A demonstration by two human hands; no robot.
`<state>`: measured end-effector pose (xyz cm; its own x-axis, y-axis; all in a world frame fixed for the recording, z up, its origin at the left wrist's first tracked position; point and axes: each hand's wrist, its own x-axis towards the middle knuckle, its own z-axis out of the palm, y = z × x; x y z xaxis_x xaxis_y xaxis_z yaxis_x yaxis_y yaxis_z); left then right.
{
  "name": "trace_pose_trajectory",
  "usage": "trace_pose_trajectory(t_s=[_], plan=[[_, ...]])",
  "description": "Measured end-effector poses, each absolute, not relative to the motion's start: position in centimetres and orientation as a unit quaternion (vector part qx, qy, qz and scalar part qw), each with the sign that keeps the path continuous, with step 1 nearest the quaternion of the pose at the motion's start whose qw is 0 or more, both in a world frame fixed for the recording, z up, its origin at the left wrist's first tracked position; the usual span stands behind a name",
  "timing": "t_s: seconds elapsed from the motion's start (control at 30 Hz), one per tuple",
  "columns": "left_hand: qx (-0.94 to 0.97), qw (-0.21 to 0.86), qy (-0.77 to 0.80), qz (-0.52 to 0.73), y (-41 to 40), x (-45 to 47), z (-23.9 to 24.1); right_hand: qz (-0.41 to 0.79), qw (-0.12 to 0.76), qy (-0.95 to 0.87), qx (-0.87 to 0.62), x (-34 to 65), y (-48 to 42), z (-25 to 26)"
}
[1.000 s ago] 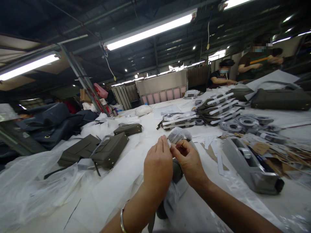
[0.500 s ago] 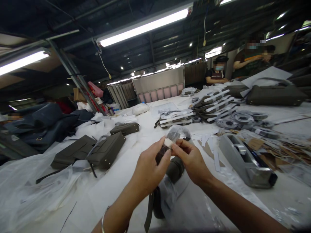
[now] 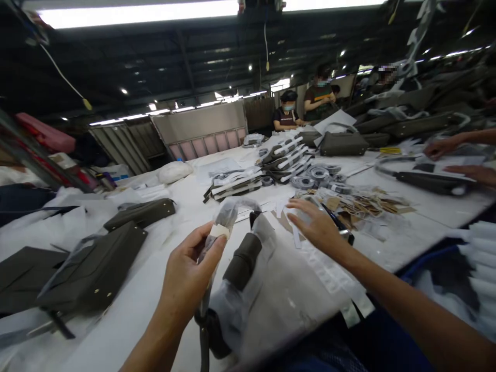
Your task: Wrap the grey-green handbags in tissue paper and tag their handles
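My left hand (image 3: 189, 271) pinches a strap end wrapped in clear plastic with a pale tape piece (image 3: 217, 231) between thumb and forefinger. Below it lies an olive rolled bag strap in plastic wrap (image 3: 241, 263) on the white table (image 3: 155, 268). My right hand (image 3: 314, 225) is stretched out to the right, fingers apart, over the grey tape dispenser (image 3: 341, 229), which it mostly hides; it holds nothing I can see.
Olive bags (image 3: 93, 268) lie to my left. Stacked wrapped straps (image 3: 236, 183), tape rolls (image 3: 315, 175) and paper scraps (image 3: 360, 204) fill the table's middle and right. Another person's hands (image 3: 457, 157) work at right; people stand at the far end.
My right hand let go of the wrapped strap end and reached right toward the tape dispenser. The left hand keeps the pinch. The view has swung to the right.
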<state>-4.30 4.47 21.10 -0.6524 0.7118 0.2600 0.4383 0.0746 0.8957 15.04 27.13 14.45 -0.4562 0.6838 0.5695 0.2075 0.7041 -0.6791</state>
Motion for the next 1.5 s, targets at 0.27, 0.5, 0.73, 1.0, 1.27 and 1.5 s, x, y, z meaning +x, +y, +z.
trace_pose_trajectory(t_s=[0.27,0.5,0.73,1.0,1.27,1.5], plan=[[0.402,0.121,0.712,0.563,5.5,-4.7,20.5,0.275,0.324,-0.738,-0.524,24.5,36.0,7.8],[0.396,0.112,0.717,0.562,5.5,-4.8,20.5,0.386,0.365,-0.673,-0.514,24.1,34.9,7.9],[0.396,0.123,0.706,0.574,5.5,-5.0,20.4,0.501,0.446,-0.571,-0.474,26.2,30.7,9.8],[0.402,0.140,0.700,0.574,5.6,-4.9,20.1,0.584,0.385,-0.470,-0.538,28.2,28.3,3.4],[0.435,0.116,0.693,0.563,5.8,-4.7,20.1,0.546,0.410,-0.598,-0.420,23.2,24.2,9.9],[0.498,0.058,0.681,0.533,5.8,-3.8,20.3,0.583,0.363,-0.704,-0.179,14.2,17.7,19.1]])
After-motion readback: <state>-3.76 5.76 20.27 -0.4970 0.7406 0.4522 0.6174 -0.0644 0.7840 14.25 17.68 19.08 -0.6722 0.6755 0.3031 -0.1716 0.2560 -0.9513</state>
